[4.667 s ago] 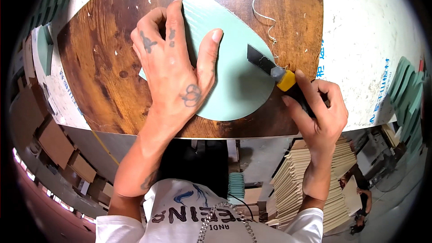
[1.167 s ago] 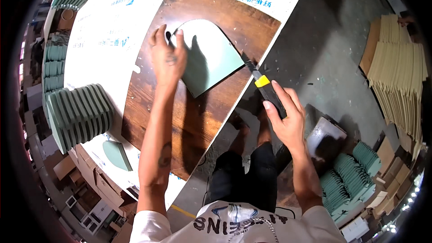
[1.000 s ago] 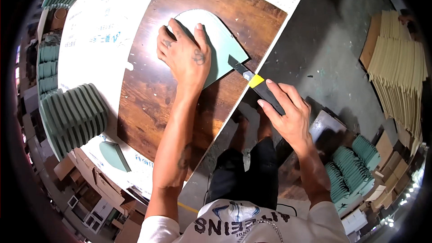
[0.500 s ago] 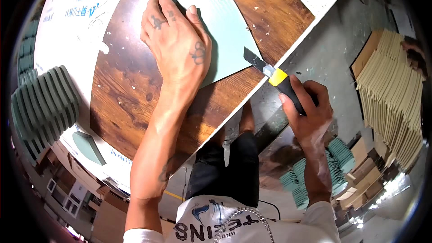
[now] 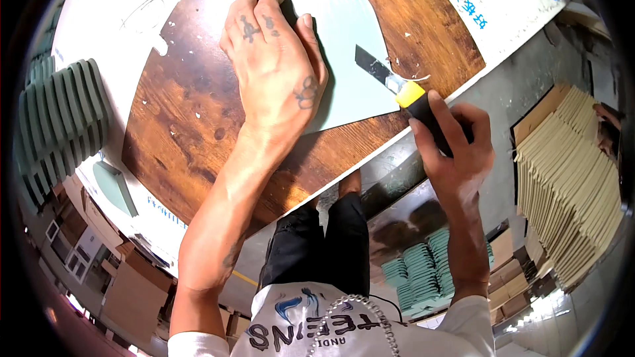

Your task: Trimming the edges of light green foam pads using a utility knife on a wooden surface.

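A pale green, arch-topped panel lies on the dark wood-grain board. My left hand presses on its left side, thumb on the face and fingers bent near the left edge; the fingertips are hidden. In my right hand is a black and yellow utility knife, gripped by its handle. Its wide blade is out and points up and left across the panel's right edge. A thin pale trimming curls beside the blade.
Small scraps dot the board, which rests on a white printed sheet. Ribbed grey-green pieces and one loose piece are at the left. Cream stacks stand beyond the table edge at right, green stacks lower down. Part of another person's hand shows far right.
The knife has moved up along the panel's right edge, and a thin curled trimming now shows beside it. My left hand stays on the panel. The whole view has shifted slightly.
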Tool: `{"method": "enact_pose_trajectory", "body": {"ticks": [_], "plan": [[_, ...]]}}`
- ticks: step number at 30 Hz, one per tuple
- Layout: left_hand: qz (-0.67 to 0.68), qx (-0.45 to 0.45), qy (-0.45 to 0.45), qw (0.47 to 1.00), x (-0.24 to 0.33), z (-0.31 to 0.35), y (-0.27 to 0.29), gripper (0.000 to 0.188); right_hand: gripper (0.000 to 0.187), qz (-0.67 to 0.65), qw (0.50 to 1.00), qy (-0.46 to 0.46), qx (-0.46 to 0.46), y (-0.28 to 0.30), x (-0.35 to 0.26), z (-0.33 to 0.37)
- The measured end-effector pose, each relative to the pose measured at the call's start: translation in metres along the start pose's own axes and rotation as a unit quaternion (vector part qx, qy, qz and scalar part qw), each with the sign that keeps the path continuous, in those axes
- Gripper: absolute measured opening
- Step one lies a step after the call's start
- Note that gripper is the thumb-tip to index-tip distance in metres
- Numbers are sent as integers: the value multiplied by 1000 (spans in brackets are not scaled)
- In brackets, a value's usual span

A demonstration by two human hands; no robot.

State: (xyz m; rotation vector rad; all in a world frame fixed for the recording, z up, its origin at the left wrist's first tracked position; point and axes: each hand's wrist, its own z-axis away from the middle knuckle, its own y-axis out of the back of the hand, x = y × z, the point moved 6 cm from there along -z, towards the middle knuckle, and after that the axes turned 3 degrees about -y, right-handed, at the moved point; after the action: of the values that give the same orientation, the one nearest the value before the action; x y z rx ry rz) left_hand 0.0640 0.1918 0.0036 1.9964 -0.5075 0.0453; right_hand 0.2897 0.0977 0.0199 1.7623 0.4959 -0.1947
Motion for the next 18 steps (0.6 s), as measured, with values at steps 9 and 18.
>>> {"method": "enact_pose_trajectory", "body": {"ticks": [9, 18], "plan": [[8, 4, 10, 1000, 1, 0, 2, 34, 41, -43, 999, 9, -5, -18, 9, -80], [164, -10, -113, 980, -20, -31, 1, 40, 41, -74, 997, 24, -17, -10, 17, -63]]}}
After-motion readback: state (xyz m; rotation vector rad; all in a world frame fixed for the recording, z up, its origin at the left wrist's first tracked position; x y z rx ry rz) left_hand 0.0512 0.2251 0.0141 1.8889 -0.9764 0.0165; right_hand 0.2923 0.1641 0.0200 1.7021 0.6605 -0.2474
